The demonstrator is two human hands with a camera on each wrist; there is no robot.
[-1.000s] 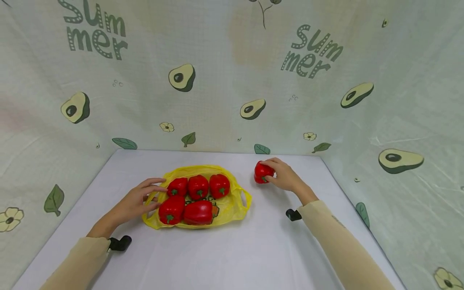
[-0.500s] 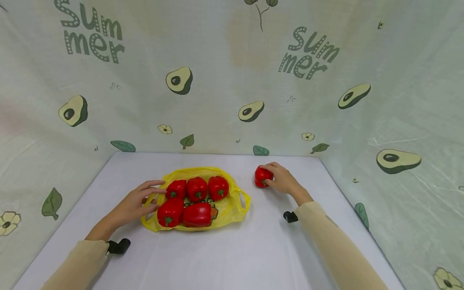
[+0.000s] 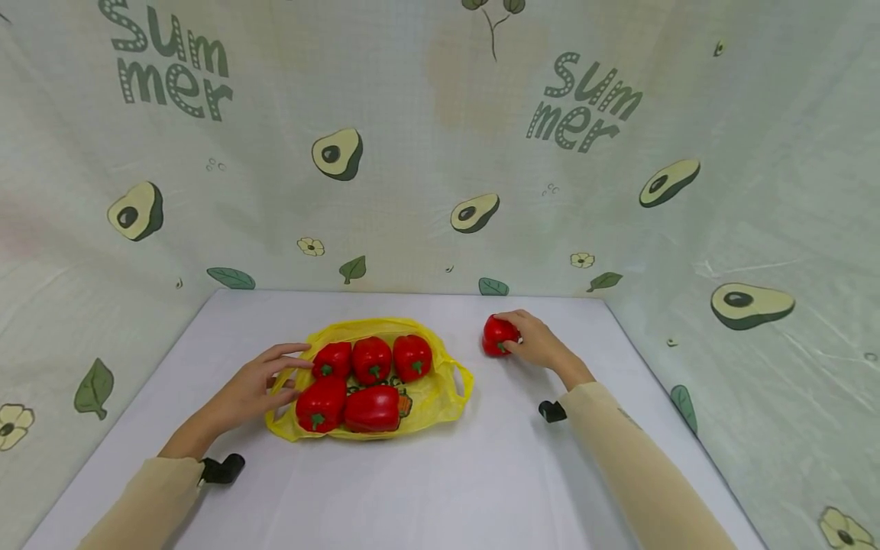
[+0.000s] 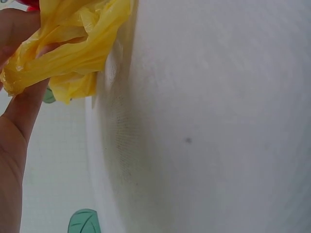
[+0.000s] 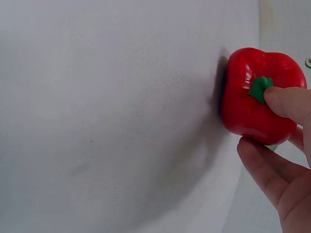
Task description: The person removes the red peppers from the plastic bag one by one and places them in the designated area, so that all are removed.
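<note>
At the back right of the table, my right hand grips a glossy red bell pepper. In the right wrist view, the thumb presses beside the green stem, with other fingers under the pepper and partly hidden behind it. A yellow plastic bag lies flattened at centre left, bearing several more red bell peppers. My left hand holds this bag by its left handle. The left wrist view shows the crumpled yellow plastic between thumb and fingers, covering parts of them.
The white table meets a pale cloth backdrop printed with avocados and leaves, which rises behind it and along both sides. The bag's other handle loops out toward the right. A black wrist camera sits by the right sleeve.
My right hand and its bell pepper have come slightly lower in the head view. My left hand stays at the bag's left side. The head view has tilted a little.
</note>
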